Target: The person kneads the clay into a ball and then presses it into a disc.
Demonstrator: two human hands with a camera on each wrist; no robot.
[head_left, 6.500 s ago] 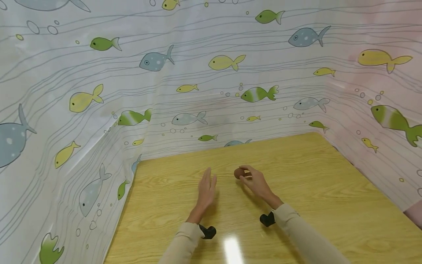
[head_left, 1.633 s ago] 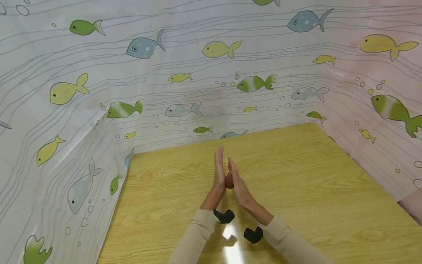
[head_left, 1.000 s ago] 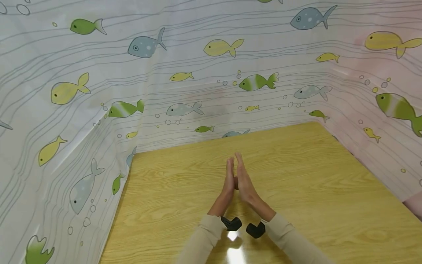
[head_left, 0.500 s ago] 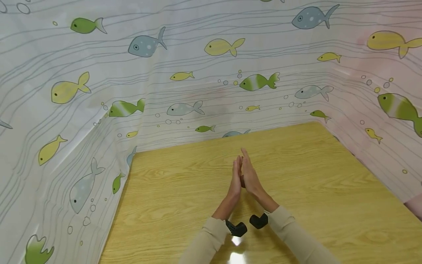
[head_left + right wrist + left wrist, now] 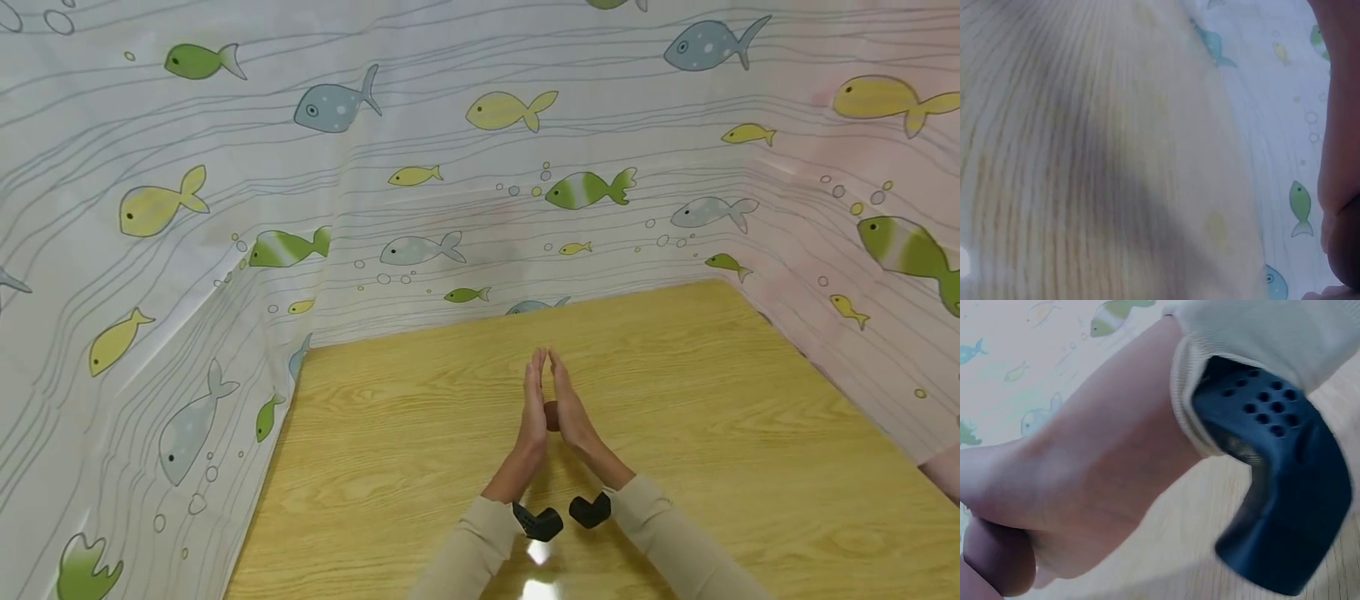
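Note:
A small brown ball (image 5: 552, 416), smooth and clay-like, sits between the two palms above the table. My left hand (image 5: 532, 417) is flat with straight fingers pointing forward, its palm against the ball's left side. From the other side my right hand (image 5: 572, 414), also straight-fingered, presses on it. The fingertips of both hands nearly meet, level with each other, and the palms spread apart toward the wrists. In the left wrist view the ball (image 5: 999, 557) shows at the lower left between the hands. A dark part of the ball (image 5: 1347, 250) appears at the right wrist view's edge.
A wood-grain table (image 5: 390, 433) lies under the hands. White sheeting (image 5: 450, 200) printed with fish stands around its back and sides. Black angled devices, one at the left wrist (image 5: 542, 522) and one at the right wrist (image 5: 591, 510), stick out from the beige sleeves.
Earlier the hands were apart, the right fingertips holding the ball. The palms then came together around it and slid back and forth; since half a second ago the right hand has drawn back slightly.

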